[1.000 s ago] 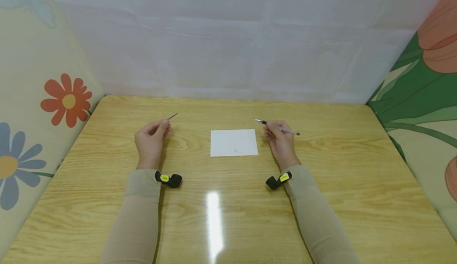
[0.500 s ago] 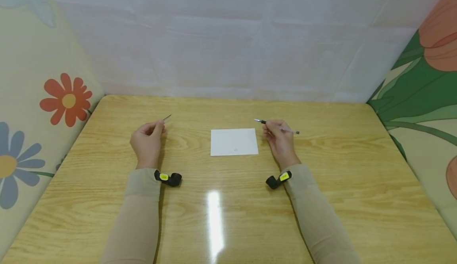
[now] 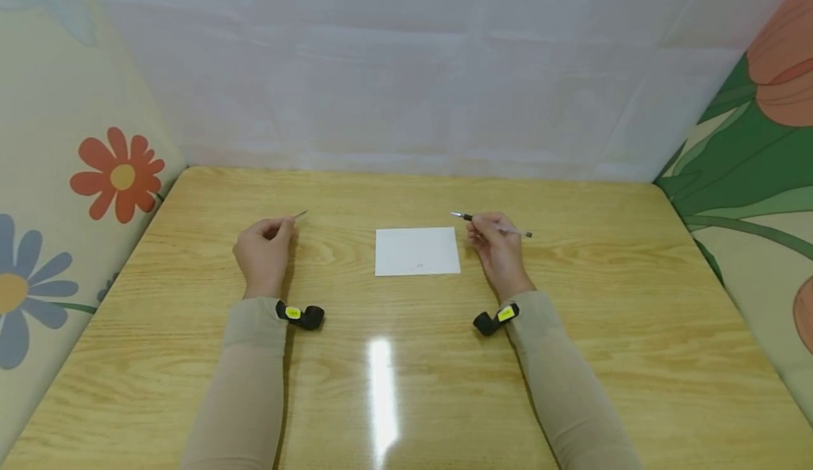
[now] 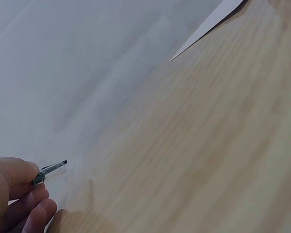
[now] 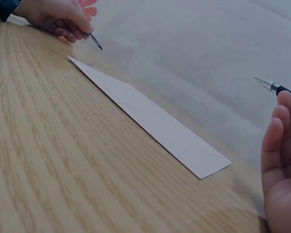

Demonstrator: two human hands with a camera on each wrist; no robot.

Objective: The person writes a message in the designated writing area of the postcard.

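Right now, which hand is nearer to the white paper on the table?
Right. The right hand, holding a pen, sits just beside the right edge of the paper. The left hand, pinching a pen cap, is farther off to the paper's left.

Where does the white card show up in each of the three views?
Head: white card lies centre, flat on the table between the hands.
Left wrist: only one corner at the top right.
Right wrist: long diagonal strip across the middle.
Shared landmark: the wooden table.
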